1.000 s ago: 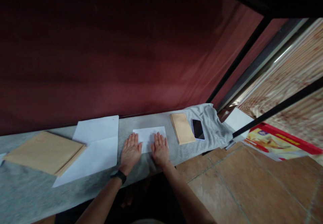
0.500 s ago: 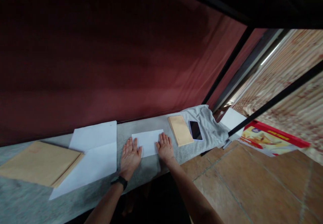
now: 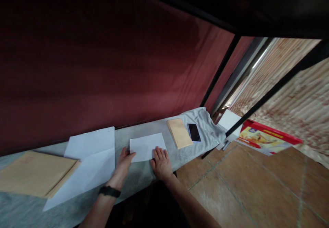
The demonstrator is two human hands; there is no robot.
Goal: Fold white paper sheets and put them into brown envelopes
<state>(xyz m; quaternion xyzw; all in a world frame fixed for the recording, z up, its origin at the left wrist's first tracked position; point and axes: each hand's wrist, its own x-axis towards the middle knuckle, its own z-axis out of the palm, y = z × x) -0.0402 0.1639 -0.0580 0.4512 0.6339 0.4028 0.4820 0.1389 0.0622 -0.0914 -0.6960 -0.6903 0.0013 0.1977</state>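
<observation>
A small white folded sheet (image 3: 146,146) lies on the grey cloth-covered table (image 3: 138,173) in front of me. My left hand (image 3: 124,161) is at the sheet's left edge, thumb and fingers apart, with the thumb by its lower left corner; whether it grips the paper is unclear. My right hand (image 3: 161,162) lies palm down over the sheet's lower right corner, fingers extended and holding nothing. To the right sits a small stack of brown envelopes (image 3: 179,133). Larger white sheets (image 3: 95,163) lie at the left, partly under big brown envelopes (image 3: 38,173).
A phone (image 3: 194,132) rests right of the small envelopes, near the crumpled end of the cloth. A red wall (image 3: 102,84) rises behind the table. Black metal bars (image 3: 262,103) cross at the right, above a colourful red box (image 3: 267,137) on the tiled floor.
My left hand has turned from lying flat to the sheet's left edge, with its thumb nearer the corner. My right hand has slid down and left on the paper. The view has shifted slightly.
</observation>
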